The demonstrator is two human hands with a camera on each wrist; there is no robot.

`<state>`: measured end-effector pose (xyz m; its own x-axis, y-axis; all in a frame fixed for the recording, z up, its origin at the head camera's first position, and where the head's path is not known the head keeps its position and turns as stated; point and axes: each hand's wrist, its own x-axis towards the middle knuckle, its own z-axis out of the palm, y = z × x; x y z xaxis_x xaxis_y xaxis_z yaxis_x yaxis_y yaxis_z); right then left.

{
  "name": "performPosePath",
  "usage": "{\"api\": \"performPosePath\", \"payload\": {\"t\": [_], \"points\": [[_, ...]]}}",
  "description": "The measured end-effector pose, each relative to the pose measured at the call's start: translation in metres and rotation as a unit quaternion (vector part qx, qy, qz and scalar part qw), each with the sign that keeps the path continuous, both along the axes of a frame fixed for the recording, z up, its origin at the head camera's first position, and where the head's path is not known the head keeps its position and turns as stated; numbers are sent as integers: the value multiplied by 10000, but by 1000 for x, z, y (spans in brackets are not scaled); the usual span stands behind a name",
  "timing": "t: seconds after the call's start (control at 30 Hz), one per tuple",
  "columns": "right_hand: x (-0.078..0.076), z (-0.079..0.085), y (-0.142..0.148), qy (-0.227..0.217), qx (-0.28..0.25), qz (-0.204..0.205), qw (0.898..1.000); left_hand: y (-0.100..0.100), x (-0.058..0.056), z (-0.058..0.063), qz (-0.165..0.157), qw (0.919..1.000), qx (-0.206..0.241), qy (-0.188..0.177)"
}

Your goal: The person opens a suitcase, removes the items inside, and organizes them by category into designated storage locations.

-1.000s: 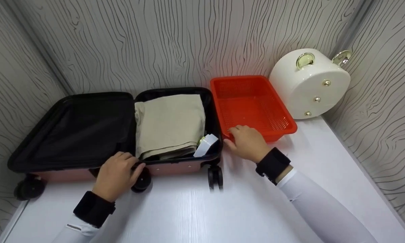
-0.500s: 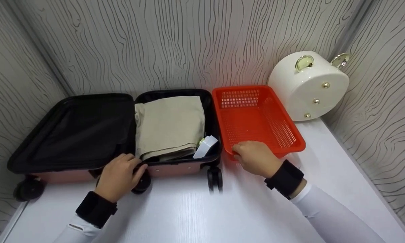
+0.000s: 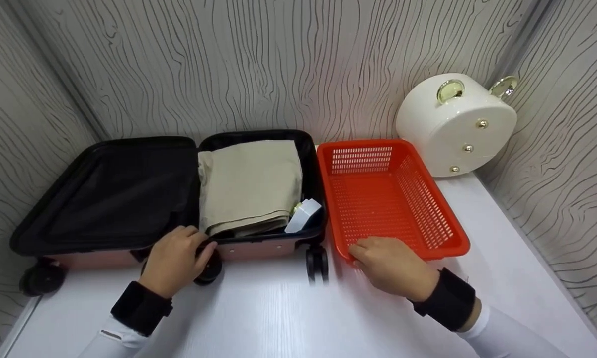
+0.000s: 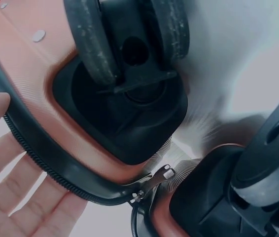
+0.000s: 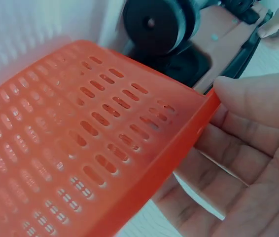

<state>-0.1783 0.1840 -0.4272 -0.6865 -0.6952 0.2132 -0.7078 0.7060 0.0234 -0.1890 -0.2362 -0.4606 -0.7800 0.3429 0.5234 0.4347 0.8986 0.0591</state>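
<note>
In the head view a pink suitcase (image 3: 258, 250) lies unfolded with its black insides up. Its right half holds folded beige cloth (image 3: 251, 184) and a small white object (image 3: 303, 215) of unclear kind. My left hand (image 3: 175, 258) holds the suitcase's front rim near the middle. In the left wrist view the thumb is against the zip edge and the fingers (image 4: 21, 187) lie behind it, near a zip pull (image 4: 154, 180). Beside the suitcase is a red plastic basket (image 3: 407, 164). My right hand (image 3: 395, 266) grips its near rim, thumb outside, fingers (image 5: 228, 143) on the inner side.
A white rounded case (image 3: 437, 119) with gold ring handles and gold studs stands behind the basket, at the back right. Patterned walls (image 3: 258, 59) enclose the white tabletop (image 3: 278, 318). Black wheels (image 3: 317, 263) stick out from the suitcase's front.
My right hand has drawn the basket toward me and slightly right, away from the back wall. The left hand has stayed on the suitcase rim, almost still.
</note>
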Motion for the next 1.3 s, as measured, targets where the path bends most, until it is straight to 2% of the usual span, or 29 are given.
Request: {"api": "performPosePath", "payload": {"t": [0.2, 0.3, 0.4, 0.5, 0.63, 0.73, 0.83, 0.9, 0.97, 1.1, 1.2, 1.3], "points": [[17, 1, 1, 40, -102, 347, 9993, -2, 1, 1, 16, 10000, -9, 27], [18, 5, 0, -171, -44, 350, 9992, -3, 1, 3, 2, 10000, -36, -8], [15, 12, -1, -549, 41, 259, 9981, -3, 0, 7, 12, 9998, -63, -211], [6, 23, -2, -813, 84, 221, 9964, -2, 0, 14, 40, 9985, -71, -534], [-13, 43, -8, -844, -146, 193, 9961, 6, -6, 30, -45, 9970, 138, -756], [-32, 58, -18, -929, -426, 70, 9947, 14, -15, 46, -160, 9950, 520, -833], [-53, 68, -31, -1246, -690, -159, 9897, 21, -29, 62, -214, 9888, 958, -1120], [-68, 72, -40, -1468, -912, -288, 9845, 25, -42, 72, -180, 9807, 1254, -1491], [-85, 73, -51, -1646, -1134, -425, 9789, 27, -57, 81, -75, 9680, 1543, -1979], [-121, 73, -73, -1958, -1589, -641, 9656, 27, -86, 95, 425, 9334, 1924, -3000], [-143, 70, -89, -2400, -1835, -907, 9490, 24, -102, 101, 797, 9064, 1830, -3723], [-160, 67, -102, -2868, -1731, -1241, 9340, 23, -113, 101, 1027, 8768, 1693, -4381]]}}
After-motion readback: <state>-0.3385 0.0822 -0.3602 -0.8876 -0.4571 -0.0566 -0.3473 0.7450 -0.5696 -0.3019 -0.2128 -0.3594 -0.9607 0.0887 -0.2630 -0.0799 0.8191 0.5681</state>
